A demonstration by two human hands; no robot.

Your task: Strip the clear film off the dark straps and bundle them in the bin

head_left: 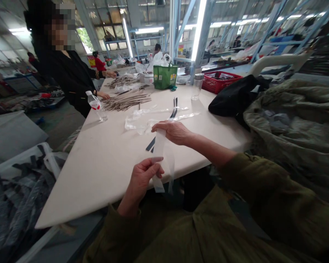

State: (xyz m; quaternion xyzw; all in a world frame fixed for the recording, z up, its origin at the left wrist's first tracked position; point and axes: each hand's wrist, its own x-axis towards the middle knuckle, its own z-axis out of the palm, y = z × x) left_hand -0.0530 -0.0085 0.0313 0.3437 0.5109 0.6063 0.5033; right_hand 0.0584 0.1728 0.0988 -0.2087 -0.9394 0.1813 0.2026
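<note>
A translucent whitish plastic strip (160, 144) stretches between my two hands above the near edge of the table. My left hand (145, 173) pinches its lower part between thumb and fingers, and a short end hangs below. Farther out, my right hand (174, 132) is closed on the upper part of the strip. A second loose length (170, 168) dangles beside it. Beyond my right hand, crumpled clear plastic (137, 122) lies on the tabletop. Narrow dark strips (150, 144) rest under and behind the hands, partly covered by the plastic.
The pale table (98, 164) carries a water bottle (94, 103), a bundle of brown strips (127, 101), a green bag (165, 76), a clear jar (197, 87), a red basket (220, 81) and a black bag (233, 100). Another person (63, 69) stands at the left side. A large sack (296, 109) sits right.
</note>
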